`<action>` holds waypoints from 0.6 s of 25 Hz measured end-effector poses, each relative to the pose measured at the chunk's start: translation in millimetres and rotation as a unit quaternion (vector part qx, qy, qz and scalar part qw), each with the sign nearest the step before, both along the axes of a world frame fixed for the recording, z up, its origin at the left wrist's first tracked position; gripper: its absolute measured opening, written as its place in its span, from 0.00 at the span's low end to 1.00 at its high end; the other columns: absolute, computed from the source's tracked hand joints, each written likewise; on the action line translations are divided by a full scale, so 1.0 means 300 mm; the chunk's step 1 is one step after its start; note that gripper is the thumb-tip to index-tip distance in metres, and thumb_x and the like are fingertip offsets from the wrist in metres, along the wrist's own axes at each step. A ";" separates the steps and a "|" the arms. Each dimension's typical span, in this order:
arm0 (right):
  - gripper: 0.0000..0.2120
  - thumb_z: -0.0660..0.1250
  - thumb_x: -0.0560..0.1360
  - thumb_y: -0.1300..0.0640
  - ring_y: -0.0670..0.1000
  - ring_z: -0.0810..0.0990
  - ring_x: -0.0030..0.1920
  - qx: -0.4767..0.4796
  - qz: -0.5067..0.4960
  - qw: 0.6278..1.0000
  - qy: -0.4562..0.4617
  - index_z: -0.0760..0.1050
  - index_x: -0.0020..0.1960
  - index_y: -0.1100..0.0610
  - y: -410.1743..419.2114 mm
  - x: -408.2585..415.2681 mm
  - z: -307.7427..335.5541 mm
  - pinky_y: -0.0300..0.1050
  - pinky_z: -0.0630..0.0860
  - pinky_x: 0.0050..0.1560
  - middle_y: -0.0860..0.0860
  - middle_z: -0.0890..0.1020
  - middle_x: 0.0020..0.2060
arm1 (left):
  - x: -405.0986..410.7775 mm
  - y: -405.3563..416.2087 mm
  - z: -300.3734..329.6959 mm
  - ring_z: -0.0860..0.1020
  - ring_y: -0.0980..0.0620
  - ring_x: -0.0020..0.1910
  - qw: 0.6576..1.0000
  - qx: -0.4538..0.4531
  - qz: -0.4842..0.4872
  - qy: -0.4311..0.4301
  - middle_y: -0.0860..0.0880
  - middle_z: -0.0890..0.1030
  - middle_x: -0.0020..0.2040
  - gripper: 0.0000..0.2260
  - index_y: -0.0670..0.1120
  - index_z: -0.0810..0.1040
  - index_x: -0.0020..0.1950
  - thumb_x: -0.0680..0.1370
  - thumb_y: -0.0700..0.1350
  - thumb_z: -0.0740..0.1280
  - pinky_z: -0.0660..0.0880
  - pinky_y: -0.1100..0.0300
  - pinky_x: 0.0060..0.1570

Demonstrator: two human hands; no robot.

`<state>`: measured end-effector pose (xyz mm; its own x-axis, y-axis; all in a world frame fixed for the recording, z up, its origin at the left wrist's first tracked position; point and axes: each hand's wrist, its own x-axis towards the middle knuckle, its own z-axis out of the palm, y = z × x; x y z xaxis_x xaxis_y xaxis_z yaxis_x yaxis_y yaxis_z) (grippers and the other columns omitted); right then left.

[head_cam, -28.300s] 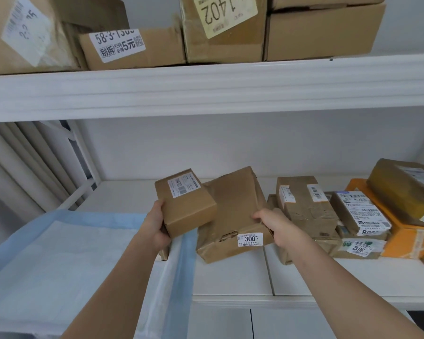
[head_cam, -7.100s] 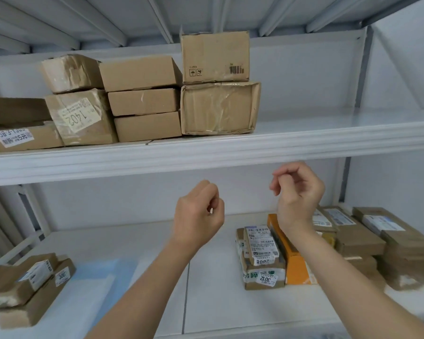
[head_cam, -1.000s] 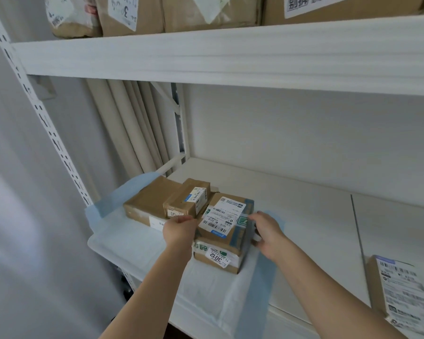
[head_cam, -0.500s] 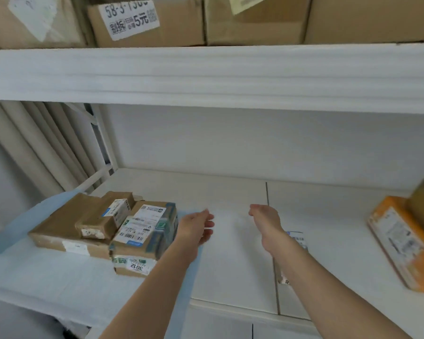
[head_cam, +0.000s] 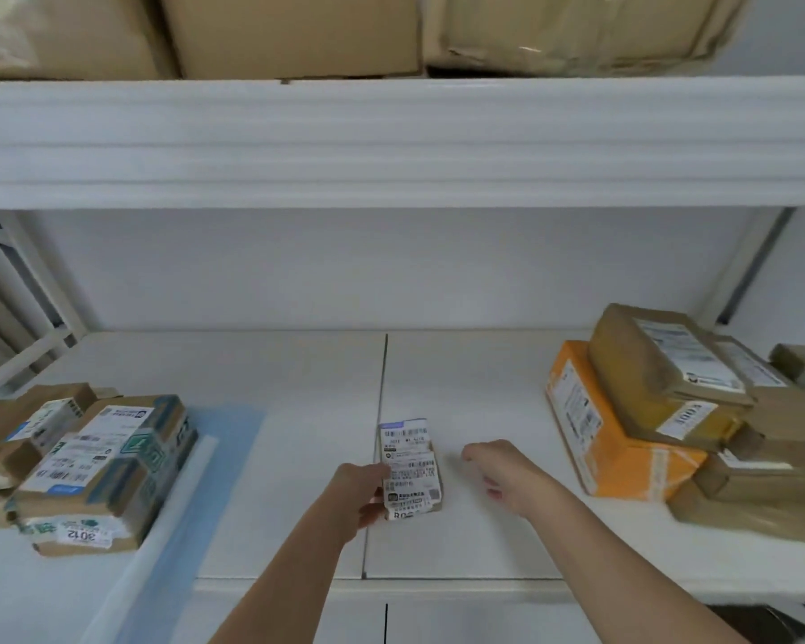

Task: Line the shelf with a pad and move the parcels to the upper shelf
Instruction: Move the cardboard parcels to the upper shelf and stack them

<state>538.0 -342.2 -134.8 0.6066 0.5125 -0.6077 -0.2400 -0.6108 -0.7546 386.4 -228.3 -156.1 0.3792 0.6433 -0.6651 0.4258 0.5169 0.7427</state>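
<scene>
Gripping small labelled parcel (head_cam: 410, 467) at its left edge, left hand (head_cam: 361, 492); right hand (head_cam: 507, 471) loose, holding nothing, just right. Parcel lies between hands, long axis pointing away toward shelf back. Bare shelf (head_cam: 298, 364) beyond; pad (head_cam: 215, 457) left of hands.

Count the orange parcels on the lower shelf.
1. The orange parcel lies at the right, under a leaning brown parcel. Others may be hidden in that pile.

Bright, even, soft light, source unseen; weak shadows under parcels (head_cam: 108, 476). Whites nearly blown out on shelf (head_cam: 391, 141). Motion blur throughout, labels mostly unreadable. Wide-angle bending at edges; top boxes (head_cam: 289, 34) soft.
</scene>
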 end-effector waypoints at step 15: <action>0.34 0.64 0.71 0.37 0.66 0.47 0.75 -0.123 -0.081 0.795 -0.588 0.64 0.73 0.48 -0.374 0.394 0.316 0.65 0.43 0.72 0.62 0.53 0.76 | 0.434 -0.290 0.157 0.72 0.51 0.29 0.993 0.071 0.023 -0.094 0.46 0.74 0.35 0.07 0.42 0.74 0.39 0.77 0.38 0.64 0.68 0.62 0.32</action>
<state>656.1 -454.5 -40.0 0.8762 0.3225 0.3582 0.4519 -0.8081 -0.3778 516.6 -315.3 -108.8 0.4552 0.7457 -0.4865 0.2513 0.4166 0.8737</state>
